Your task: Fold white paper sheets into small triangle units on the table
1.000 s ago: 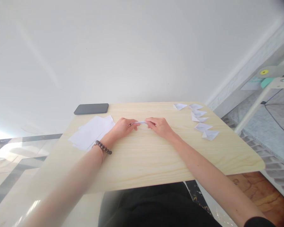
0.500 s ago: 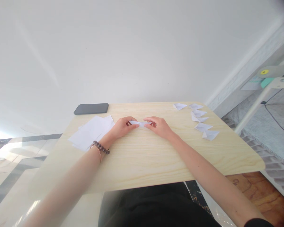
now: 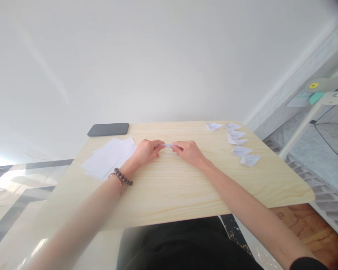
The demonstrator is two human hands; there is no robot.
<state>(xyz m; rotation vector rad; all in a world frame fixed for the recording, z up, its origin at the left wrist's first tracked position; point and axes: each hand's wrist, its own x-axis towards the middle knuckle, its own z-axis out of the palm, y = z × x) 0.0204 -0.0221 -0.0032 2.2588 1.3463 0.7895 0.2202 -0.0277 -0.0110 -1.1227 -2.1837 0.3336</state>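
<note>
Out front, your left hand (image 3: 147,152) and right hand (image 3: 189,152) finger-pinch one narrow paper (image 3: 168,146), with six folded pieces (image 3: 242,150) seemingly done and flat sheets (image 3: 105,159) left unfolded

White held paper (image 3: 168,146) — pale yellow, wood-grained tabletop (image 3: 180,191) — dark brown beads (image 3: 122,177), dark grey phone (image 3: 108,129).

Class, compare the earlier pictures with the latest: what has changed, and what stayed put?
Since half a second ago, the left hand and right hand have closed in around the folded paper, so less of it shows; nothing was let go. The phone, flat sheets and six small folded pieces stayed put.
</note>
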